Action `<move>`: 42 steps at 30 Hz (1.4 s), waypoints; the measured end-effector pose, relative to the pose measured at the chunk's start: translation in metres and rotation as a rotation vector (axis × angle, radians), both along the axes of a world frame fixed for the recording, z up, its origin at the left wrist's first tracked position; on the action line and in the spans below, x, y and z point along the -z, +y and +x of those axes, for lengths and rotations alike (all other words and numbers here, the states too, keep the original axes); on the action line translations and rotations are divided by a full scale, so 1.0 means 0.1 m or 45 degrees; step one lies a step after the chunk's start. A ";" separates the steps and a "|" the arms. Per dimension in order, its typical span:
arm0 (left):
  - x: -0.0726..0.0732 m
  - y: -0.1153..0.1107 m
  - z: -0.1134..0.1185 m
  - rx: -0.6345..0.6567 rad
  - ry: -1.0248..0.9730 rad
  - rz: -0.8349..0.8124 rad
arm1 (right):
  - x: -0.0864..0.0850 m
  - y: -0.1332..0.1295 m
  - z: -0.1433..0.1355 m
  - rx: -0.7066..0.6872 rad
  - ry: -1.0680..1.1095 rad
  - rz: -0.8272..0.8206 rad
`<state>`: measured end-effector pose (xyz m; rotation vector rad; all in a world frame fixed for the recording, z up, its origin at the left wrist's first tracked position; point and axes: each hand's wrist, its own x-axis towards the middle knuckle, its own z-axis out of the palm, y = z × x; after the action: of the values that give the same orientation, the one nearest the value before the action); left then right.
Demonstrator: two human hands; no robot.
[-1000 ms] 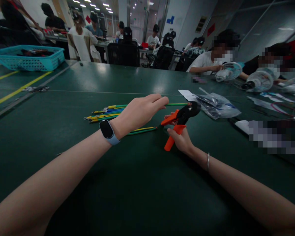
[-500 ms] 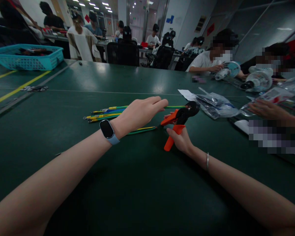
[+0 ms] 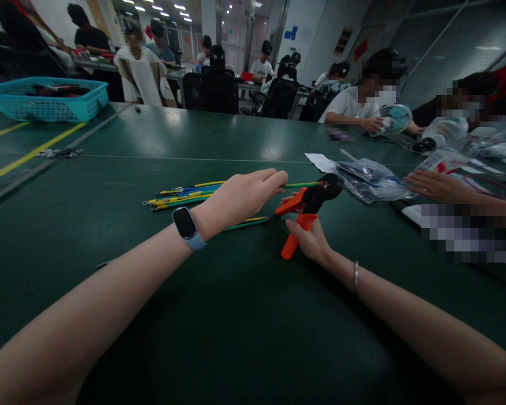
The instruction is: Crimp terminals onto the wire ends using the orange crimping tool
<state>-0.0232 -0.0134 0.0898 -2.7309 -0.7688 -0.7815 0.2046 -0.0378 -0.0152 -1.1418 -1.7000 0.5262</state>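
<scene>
My left hand (image 3: 242, 197), with a smartwatch on its wrist, is closed on a green-and-yellow wire (image 3: 302, 184). The wire's far end reaches the black jaws of a crimping tool (image 3: 317, 198). Around the tool's orange handles is my right hand (image 3: 314, 241); the handles stand apart. Whether the jaws bite on the wire is too small to tell. Beneath and left of my left hand lie several wires (image 3: 179, 198), green, yellow and blue, with metal lugs on their ends. Another green-and-yellow wire (image 3: 248, 224) runs out below the left palm towards the tool.
Clear plastic bags (image 3: 369, 181) and a white paper (image 3: 319, 162) lie right of the tool. A co-worker's hand (image 3: 442, 187) rests by more packaging. Farther back, people handle fans (image 3: 395, 119). A turquoise basket (image 3: 63, 107) stands at the far left on the green tabletop (image 3: 236, 315).
My hands, the wire and the crimping tool have hardly moved. On the right, the co-worker's hand has shifted left, and the fans at the back have been moved a little.
</scene>
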 end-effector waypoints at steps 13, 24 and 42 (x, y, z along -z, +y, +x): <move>0.10 -0.09 0.09 0.043 0.127 -0.051 | -0.05 -0.04 -0.03 -0.002 -0.010 -0.037; 0.11 -0.20 0.18 0.121 0.154 -0.084 | -0.06 -0.03 -0.05 -0.017 -0.038 -0.002; 0.02 -0.25 0.15 0.163 0.214 -0.082 | -0.11 -0.06 -0.07 -0.056 -0.109 0.005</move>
<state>-0.0084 -0.0379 0.0876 -2.8813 -0.5989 -0.5495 0.1977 -0.0440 -0.0041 -1.1402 -1.8025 0.5077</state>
